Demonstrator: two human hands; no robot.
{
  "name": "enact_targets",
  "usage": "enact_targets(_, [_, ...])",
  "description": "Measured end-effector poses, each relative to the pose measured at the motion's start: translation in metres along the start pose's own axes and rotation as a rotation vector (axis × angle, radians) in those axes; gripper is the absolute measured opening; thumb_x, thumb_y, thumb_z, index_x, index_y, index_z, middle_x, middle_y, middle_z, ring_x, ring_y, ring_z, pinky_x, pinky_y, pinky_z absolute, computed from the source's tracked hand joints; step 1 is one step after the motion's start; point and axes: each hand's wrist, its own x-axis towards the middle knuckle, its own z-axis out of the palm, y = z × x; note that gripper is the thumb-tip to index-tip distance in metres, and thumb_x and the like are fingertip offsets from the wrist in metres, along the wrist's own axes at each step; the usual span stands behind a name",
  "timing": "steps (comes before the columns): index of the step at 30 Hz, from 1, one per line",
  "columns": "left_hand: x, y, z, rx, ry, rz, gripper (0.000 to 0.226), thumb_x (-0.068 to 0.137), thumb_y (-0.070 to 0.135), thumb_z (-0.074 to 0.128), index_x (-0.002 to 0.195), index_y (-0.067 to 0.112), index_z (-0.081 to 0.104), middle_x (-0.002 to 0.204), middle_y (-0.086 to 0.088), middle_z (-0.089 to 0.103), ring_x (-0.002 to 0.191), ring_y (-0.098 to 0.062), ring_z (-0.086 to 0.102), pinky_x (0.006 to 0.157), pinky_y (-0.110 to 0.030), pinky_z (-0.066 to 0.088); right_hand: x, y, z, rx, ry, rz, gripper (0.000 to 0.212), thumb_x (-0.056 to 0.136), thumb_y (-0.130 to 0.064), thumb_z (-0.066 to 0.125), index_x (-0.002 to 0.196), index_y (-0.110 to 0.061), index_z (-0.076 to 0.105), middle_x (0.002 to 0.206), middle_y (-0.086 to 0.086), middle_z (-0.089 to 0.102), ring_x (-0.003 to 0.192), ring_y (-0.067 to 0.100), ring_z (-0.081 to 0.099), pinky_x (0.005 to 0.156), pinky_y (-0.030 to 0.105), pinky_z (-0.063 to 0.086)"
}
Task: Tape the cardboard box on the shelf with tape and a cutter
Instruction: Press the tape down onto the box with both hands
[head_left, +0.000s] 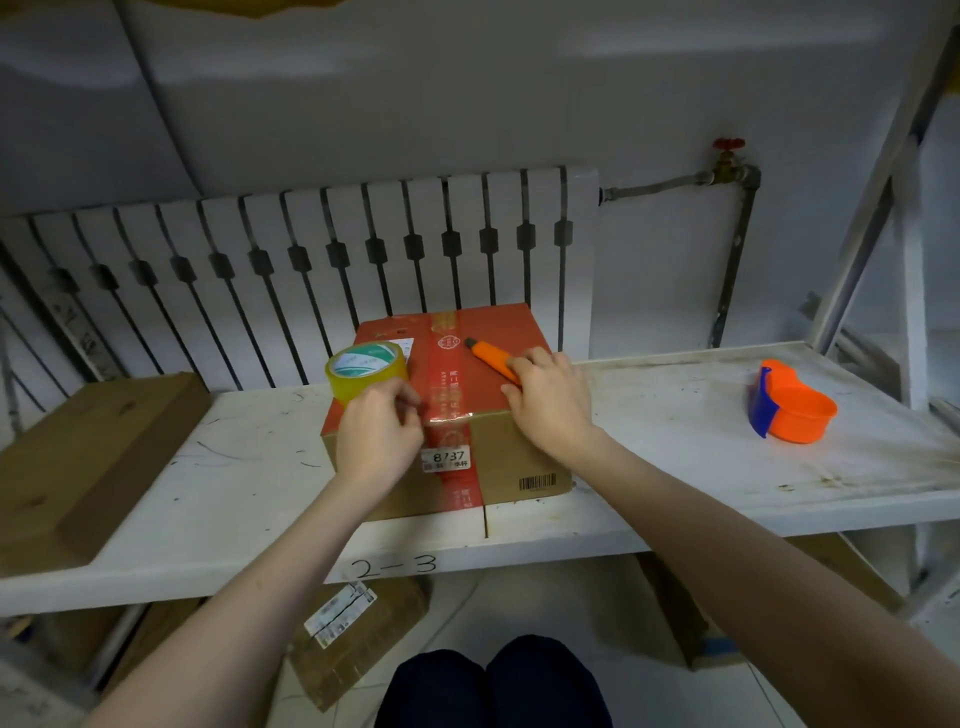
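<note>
A cardboard box (524, 457) with a red printed top stands on the white shelf (675, 467). A strip of tape runs down the middle of its top and over the front face. A yellowish tape roll (366, 370) stands on the box's left side. My left hand (378, 436) sits just in front of the roll at the box's front top edge, its fingers pinched at the tape there. My right hand (550, 400) rests on the box's right side, fingers closed around the handle of an orange cutter (491, 355) that points away to the back left.
An orange and blue tape dispenser (789, 402) lies on the shelf at the right. A flat brown cardboard piece (88, 462) lies at the left. A radiator (322, 270) stands behind the shelf. More boxes (358, 634) sit on the floor below.
</note>
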Motion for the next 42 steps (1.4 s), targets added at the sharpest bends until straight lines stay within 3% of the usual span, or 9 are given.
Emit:
enact_targets(5, [-0.019,-0.014,0.014,-0.311,-0.052,-0.303,0.01,0.081,0.008,0.062,0.078,0.017,0.063,0.08,0.001,0.066,0.077,-0.015,0.061,0.064,-0.025,0.046,-0.043,-0.03,-0.005,0.265,0.094,-0.076,0.017,0.088,-0.014,0.05,0.099,-0.02,0.062,0.1,-0.005,0.063,0.089,0.014,0.057,0.07,0.033,0.05])
enact_targets(9, [-0.041,-0.006,0.029,-0.743,-0.062,-0.682,0.014,0.081,0.009,0.066,0.093,0.014,0.064,0.091,-0.004,0.068,0.084,-0.018,0.061,0.07,-0.028,0.047,-0.065,-0.039,0.014,0.545,-0.096,0.291,0.015,0.085,-0.009,0.051,0.093,-0.018,0.061,0.084,-0.008,0.06,0.079,0.011,0.058,0.066,0.027,0.049])
enact_targets(13, [-0.049,0.008,0.035,-1.186,-0.009,-0.95,0.025,0.082,0.001,0.064,0.105,0.01,0.062,0.083,-0.005,0.067,0.071,-0.013,0.061,0.061,-0.025,0.046,-0.066,-0.042,0.03,0.862,-0.235,0.672,0.02,0.087,-0.011,0.055,0.106,-0.012,0.061,0.1,0.001,0.062,0.091,0.016,0.057,0.067,0.022,0.043])
enact_targets(19, [-0.048,0.017,0.039,-1.291,-0.003,-0.975,0.026,0.083,0.011,0.066,0.109,0.011,0.065,0.081,-0.002,0.069,0.065,-0.009,0.061,0.058,-0.023,0.047,-0.067,-0.046,0.034,0.982,-0.249,0.757,0.021,0.087,-0.01,0.054,0.106,-0.012,0.062,0.107,0.006,0.064,0.094,0.018,0.059,0.08,0.029,0.049])
enact_targets(24, [-0.046,0.023,0.039,-1.235,0.028,-1.052,0.022,0.079,0.009,0.071,0.101,0.01,0.068,0.074,-0.001,0.067,0.057,-0.007,0.054,0.048,-0.02,0.044,-0.066,-0.049,0.025,0.891,-0.202,0.614,0.018,0.088,-0.008,0.052,0.103,-0.011,0.06,0.091,-0.002,0.061,0.087,0.014,0.059,0.07,0.022,0.047])
enact_targets(30, [-0.044,0.029,0.032,-1.208,0.042,-1.071,0.006,0.081,0.004,0.067,0.086,0.007,0.068,0.066,-0.002,0.061,0.049,-0.009,0.045,0.033,-0.012,0.038,-0.056,-0.049,0.007,0.339,0.031,0.055,0.021,0.085,-0.005,0.049,0.099,-0.018,0.059,0.1,-0.003,0.061,0.094,0.014,0.056,0.072,0.033,0.051])
enact_targets(33, [-0.045,0.031,0.028,-1.208,0.064,-1.066,0.008,0.081,0.002,0.066,0.087,0.005,0.065,0.071,-0.004,0.061,0.053,-0.011,0.05,0.039,-0.017,0.043,-0.037,-0.049,-0.001,0.162,0.025,-0.139,0.018,0.089,-0.012,0.052,0.103,-0.017,0.064,0.106,0.0,0.065,0.098,0.018,0.057,0.076,0.036,0.05])
enact_targets(37, [-0.045,0.031,0.027,-1.206,0.068,-1.063,0.008,0.079,0.001,0.068,0.078,0.007,0.063,0.078,-0.007,0.064,0.062,-0.015,0.058,0.055,-0.026,0.048,-0.017,-0.048,-0.002,0.047,-0.114,-0.223,0.019,0.087,-0.032,0.061,0.1,-0.02,0.069,0.103,-0.001,0.067,0.095,0.02,0.062,0.074,0.037,0.052])
enact_targets(42, [-0.044,0.028,0.032,-1.18,0.088,-1.061,0.009,0.079,0.003,0.069,0.075,0.01,0.064,0.08,-0.008,0.066,0.061,-0.015,0.059,0.052,-0.025,0.046,-0.01,-0.049,-0.001,0.014,-0.116,-0.236,0.022,0.081,-0.039,0.067,0.093,-0.021,0.07,0.097,-0.002,0.067,0.089,0.018,0.062,0.07,0.034,0.052])
